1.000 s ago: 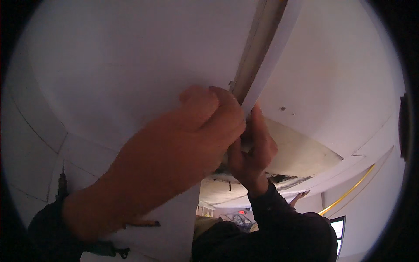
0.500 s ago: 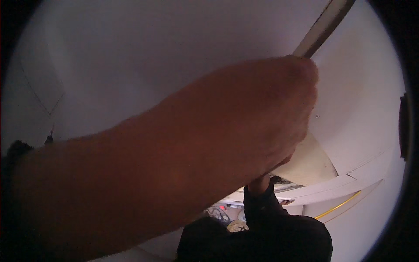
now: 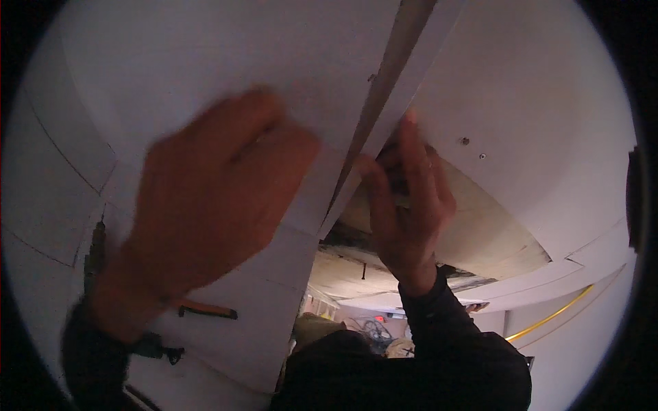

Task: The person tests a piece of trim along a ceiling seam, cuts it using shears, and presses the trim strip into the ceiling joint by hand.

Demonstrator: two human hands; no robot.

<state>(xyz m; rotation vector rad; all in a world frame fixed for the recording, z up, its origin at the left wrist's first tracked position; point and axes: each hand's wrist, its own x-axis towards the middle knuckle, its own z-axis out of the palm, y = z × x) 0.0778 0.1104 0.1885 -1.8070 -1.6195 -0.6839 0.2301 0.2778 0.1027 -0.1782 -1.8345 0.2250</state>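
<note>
My left hand (image 3: pixel 219 192) is raised at the left in front of a large white panel (image 3: pixel 205 48). Its fingers are curled in and slightly blurred; whether anything small is inside does not show. To its right, a long narrow brownish gap or strip (image 3: pixel 384 89) runs down between white board edges. My right hand (image 3: pixel 415 198) is up beside that edge, fingers stretched upward and thumb apart. Its fingertips are at or near the white board edge (image 3: pixel 411 89), and contact is hard to tell. Behind this hand, a beige surface (image 3: pixel 486 219) shows through a curved opening.
An orange and black tool (image 3: pixel 209 309) lies below my left wrist. A dark green tool (image 3: pixel 96 253), partly hidden by my arm, is at the left. Two screw heads (image 3: pixel 473 148) dot the right panel. A yellow strip (image 3: pixel 552 314) and cluttered items (image 3: pixel 377 332) are lower down.
My left hand has drawn back left and down from the strip, its forearm no longer crossing the view. My right hand has risen to the board edge. The tools at left have come into sight.
</note>
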